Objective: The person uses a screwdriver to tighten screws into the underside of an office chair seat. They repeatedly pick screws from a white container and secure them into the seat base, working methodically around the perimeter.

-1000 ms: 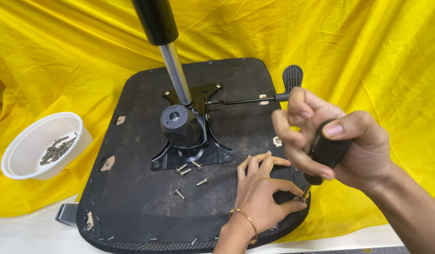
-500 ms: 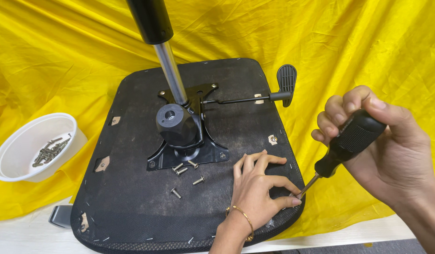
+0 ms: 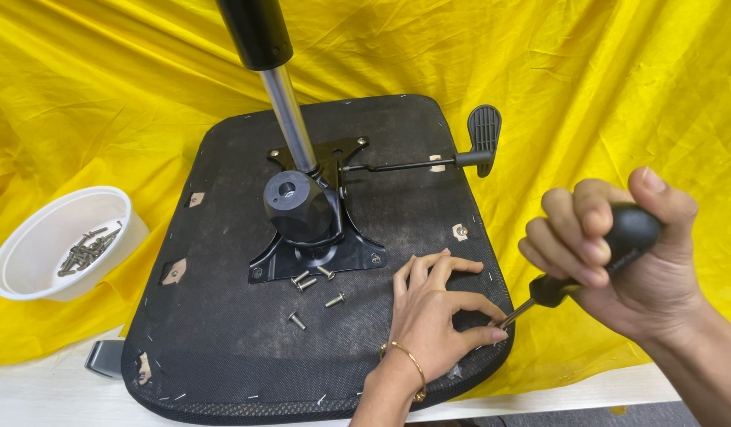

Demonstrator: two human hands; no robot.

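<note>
An upturned black office chair seat is lying on yellow cloth, its gas cylinder rising from the metal mounting plate. The right hand is gripping a black-handled screwdriver, tip at the seat's near right edge. The left hand is lying spread on the seat, fingertips steadying the tip; keeping the shaft square should prevent slipping. Loose screws are lying beside the plate.

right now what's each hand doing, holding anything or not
Left hand: open, holds nothing, fingertips pressed on the black chair seat underside beside the screwdriver tip.
Right hand: closed around the black screwdriver handle.
</note>
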